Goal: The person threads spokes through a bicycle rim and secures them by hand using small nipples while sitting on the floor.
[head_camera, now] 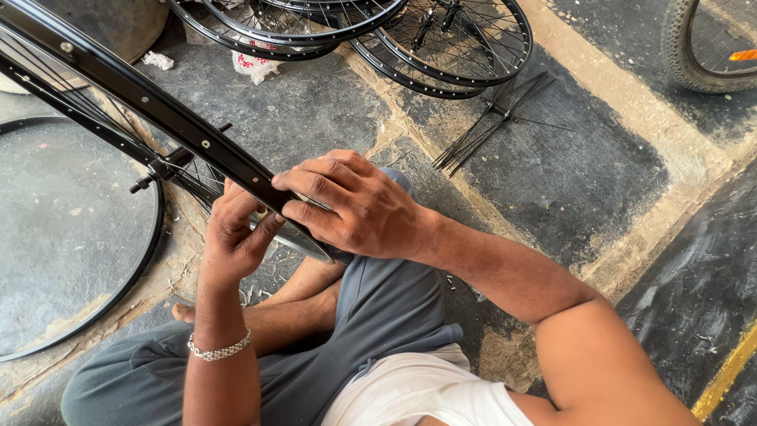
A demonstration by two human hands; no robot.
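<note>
A black bicycle wheel rim (142, 99) with spokes and a hub axle (162, 167) slants from the upper left down to my lap. My left hand (233, 237) grips the rim's lower part from underneath. Over the same stretch of rim my right hand (355, 207) lies with fingers curled around its edge. A silver chain bracelet (219, 349) circles my left wrist. I sit cross-legged on the floor in grey trousers.
A bare black rim (150, 260) lies flat on the floor at left. Several spoked wheels (441, 47) are stacked at the top. A bundle of loose spokes (489, 118) lies beside them. A tyred wheel (698, 47) sits top right.
</note>
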